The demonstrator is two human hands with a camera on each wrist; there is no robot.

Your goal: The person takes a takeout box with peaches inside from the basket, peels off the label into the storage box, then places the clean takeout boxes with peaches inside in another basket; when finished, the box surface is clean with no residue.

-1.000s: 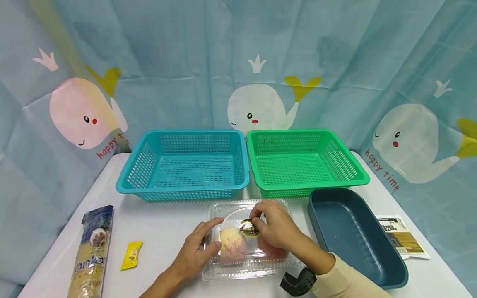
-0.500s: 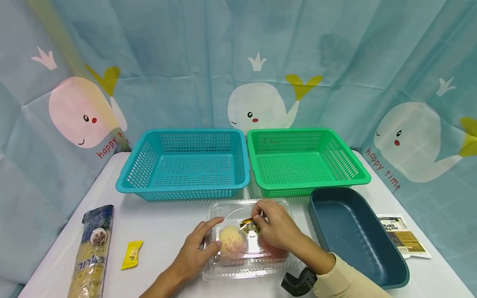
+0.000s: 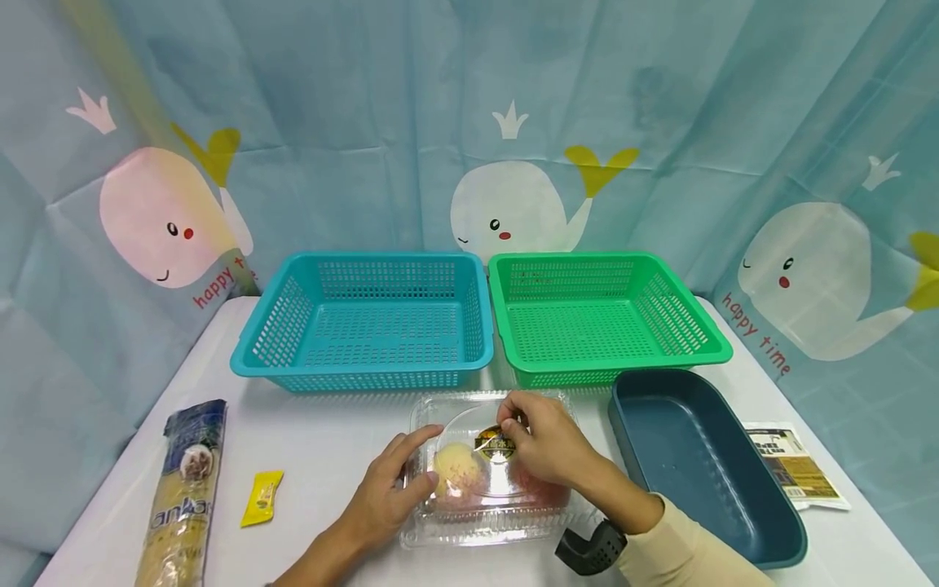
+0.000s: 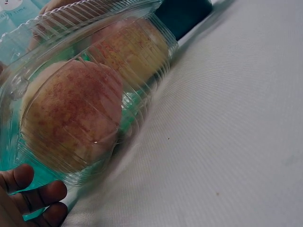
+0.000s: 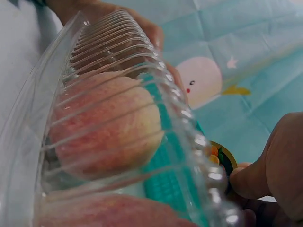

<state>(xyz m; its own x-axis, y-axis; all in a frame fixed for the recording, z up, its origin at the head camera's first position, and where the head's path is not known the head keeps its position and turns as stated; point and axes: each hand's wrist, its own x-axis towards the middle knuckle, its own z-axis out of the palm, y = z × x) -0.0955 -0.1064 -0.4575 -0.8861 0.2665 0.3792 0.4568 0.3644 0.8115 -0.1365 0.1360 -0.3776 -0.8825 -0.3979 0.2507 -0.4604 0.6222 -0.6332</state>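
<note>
A clear plastic container (image 3: 484, 534) holding two pinkish-yellow peaches (image 3: 456, 469) lies closed in the head view's lower middle. My left hand (image 3: 389, 489) rests against its left side, fingers extended and spread; in the left wrist view its fingertips (image 4: 52, 191) are beside the container near a peach (image 4: 73, 113). On the lid is a round black-and-gold sticker (image 3: 496, 445). My right hand (image 3: 550, 440) pinches at the sticker's upper right edge, between thumb and index finger. The right wrist view shows the thumb (image 5: 251, 179) against the sticker (image 5: 226, 158).
Behind the container stand a blue basket (image 3: 367, 381) and a green basket (image 3: 616, 364). A dark blue tray (image 3: 704, 456) is at the right, beside a white-and-brown packet (image 3: 795, 469). At the left lie a long noodle-like package (image 3: 183, 497) and a small yellow packet (image 3: 262, 498).
The sticker's edge has bent up under my right fingers and its visible shape has altered. My right hand has shifted very slightly; my left hand stays against the container.
</note>
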